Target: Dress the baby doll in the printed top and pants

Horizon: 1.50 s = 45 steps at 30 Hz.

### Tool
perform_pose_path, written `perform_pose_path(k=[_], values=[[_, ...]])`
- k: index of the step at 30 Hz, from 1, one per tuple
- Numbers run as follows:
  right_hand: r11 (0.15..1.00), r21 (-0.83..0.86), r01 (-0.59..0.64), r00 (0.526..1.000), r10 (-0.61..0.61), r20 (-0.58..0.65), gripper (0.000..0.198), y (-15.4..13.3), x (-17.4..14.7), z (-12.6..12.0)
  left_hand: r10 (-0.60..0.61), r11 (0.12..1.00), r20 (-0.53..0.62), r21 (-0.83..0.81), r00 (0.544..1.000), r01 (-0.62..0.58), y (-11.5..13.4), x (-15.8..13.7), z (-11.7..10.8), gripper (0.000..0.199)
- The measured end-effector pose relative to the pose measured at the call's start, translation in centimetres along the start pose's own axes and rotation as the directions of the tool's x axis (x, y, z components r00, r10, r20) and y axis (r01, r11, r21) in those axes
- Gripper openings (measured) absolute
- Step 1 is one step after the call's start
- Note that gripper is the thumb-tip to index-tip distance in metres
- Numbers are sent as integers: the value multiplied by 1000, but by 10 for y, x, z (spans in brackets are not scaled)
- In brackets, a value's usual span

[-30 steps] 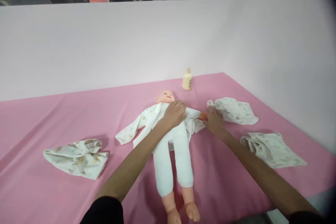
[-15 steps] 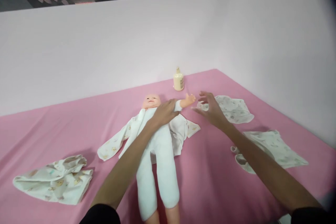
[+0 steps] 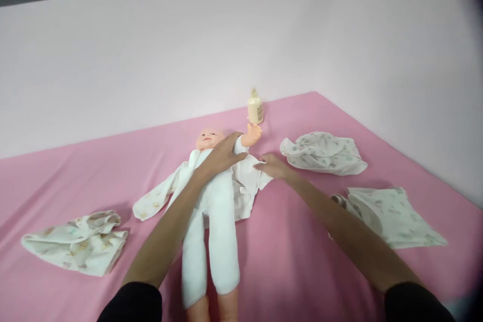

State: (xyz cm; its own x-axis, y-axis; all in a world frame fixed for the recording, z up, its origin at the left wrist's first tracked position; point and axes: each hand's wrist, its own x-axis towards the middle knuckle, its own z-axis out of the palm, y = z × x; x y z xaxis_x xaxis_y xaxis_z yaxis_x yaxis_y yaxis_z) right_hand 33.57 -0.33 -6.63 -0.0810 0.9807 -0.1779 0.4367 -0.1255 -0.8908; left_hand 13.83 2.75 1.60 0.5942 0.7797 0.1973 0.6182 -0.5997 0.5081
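Observation:
A baby doll [image 3: 222, 241] in a white suit lies on its back, head away from me. My left hand [image 3: 222, 155] is closed around the doll's arm [image 3: 241, 145] on the right side, and the doll's small hand sticks up beyond it. Under the doll spreads an open white baby shirt [image 3: 243, 191] with a small print. Its left sleeve reaches out beside the doll and seems to cover that arm. My right hand [image 3: 274, 166] pinches the shirt's right sleeve near its end. The fingertips partly hide the cloth there.
A pump bottle [image 3: 255, 108] stands behind the doll by the wall. Folded printed baby clothes [image 3: 79, 246] lie at the left. A printed cloth item [image 3: 326, 153] and another folded garment [image 3: 396, 216] are on the right. Pink sheeting [image 3: 294, 261] covers the surface, with white walls behind and right.
My right hand has come down and left from the air and taken hold of the shirt sleeve. The doll's arm, held in my left hand, is now more upright. The view has shifted slightly.

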Motion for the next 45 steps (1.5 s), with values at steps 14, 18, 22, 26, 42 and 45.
perform_pose_path(k=[14,18,22,26,42,45], values=[[809,519,276,954,-165,-251,33,-30,-6,-58,-115,993,112,34,987,112,-2,-7,-13,40],[831,485,271,953,-159,-259,31,-29,-8,-65,-118,993,109,43,987,114,-2,-11,-14,37],[860,455,231,954,-109,-279,29,-18,-4,-69,-73,997,101,23,992,71,-6,-11,-13,33],[959,274,72,983,-22,-180,29,-5,-5,-67,-51,998,115,46,992,46,-9,-9,-10,31],[696,-717,37,875,-369,-313,26,-10,-1,2,124,983,119,122,985,-139,-6,-4,10,51],[762,-638,110,895,-355,-270,17,-15,-7,5,153,981,85,106,985,-162,-2,-2,15,36]])
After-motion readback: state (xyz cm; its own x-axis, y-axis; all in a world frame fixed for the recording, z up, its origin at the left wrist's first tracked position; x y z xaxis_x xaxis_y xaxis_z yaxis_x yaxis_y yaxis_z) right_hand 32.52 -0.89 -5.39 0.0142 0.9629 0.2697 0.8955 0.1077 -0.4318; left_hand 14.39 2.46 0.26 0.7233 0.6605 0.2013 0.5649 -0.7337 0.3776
